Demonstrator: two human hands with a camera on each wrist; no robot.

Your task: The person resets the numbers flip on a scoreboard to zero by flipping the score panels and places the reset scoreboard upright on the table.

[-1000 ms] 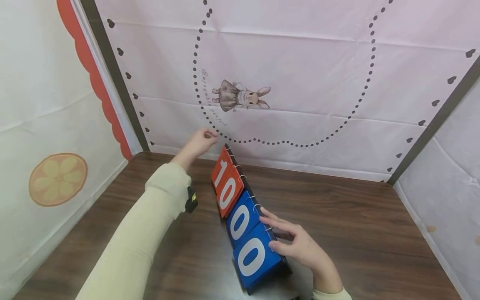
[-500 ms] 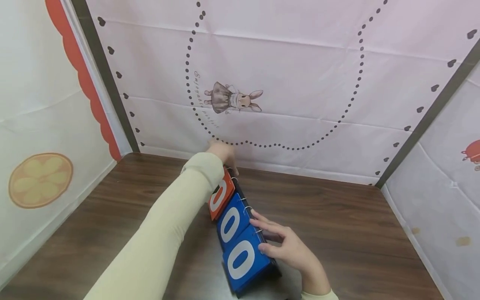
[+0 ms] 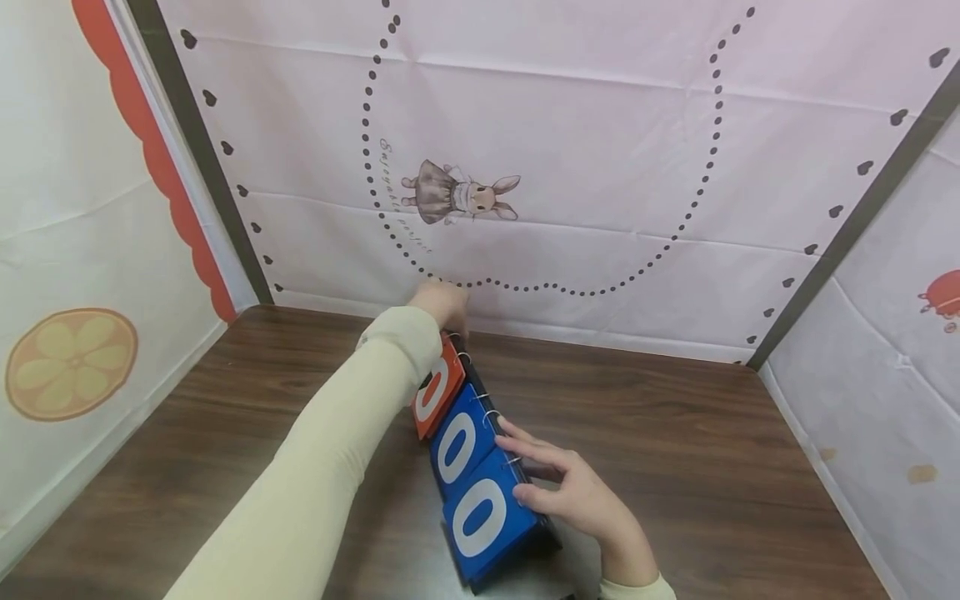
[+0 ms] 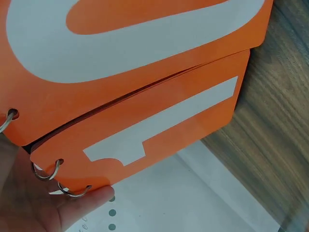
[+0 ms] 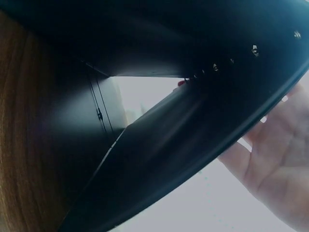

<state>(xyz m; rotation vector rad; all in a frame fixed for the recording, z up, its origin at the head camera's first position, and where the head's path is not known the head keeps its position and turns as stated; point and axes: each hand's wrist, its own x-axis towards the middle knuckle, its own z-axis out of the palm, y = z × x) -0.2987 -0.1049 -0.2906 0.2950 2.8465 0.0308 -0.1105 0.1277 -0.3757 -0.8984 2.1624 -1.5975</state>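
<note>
A flip scoreboard (image 3: 517,476) with a black stand rests at a slant on the table, its cards hung on metal rings. Two blue cards (image 3: 480,518) reading 0 are at the near end. At the far end is a red card (image 3: 448,385) with a 0; beside it, the left wrist view shows a red card (image 4: 193,110) with a 1. My left hand (image 3: 442,303) grips the far top edge, mostly hidden behind its sleeve; its thumb (image 4: 91,203) lies by the rings. My right hand (image 3: 581,493) holds the near top edge, thumb by the blue card.
The brown wooden table (image 3: 660,433) extends on both sides of the scoreboard. A printed cloth wall (image 3: 585,150) stands behind it, with further cloth on the left and right sides. The right wrist view looks into the hollow black stand (image 5: 159,150).
My left hand has moved from the air left of the scoreboard to its far top edge, its arm now covering the 1 card. The right hand stays on the near top edge.
</note>
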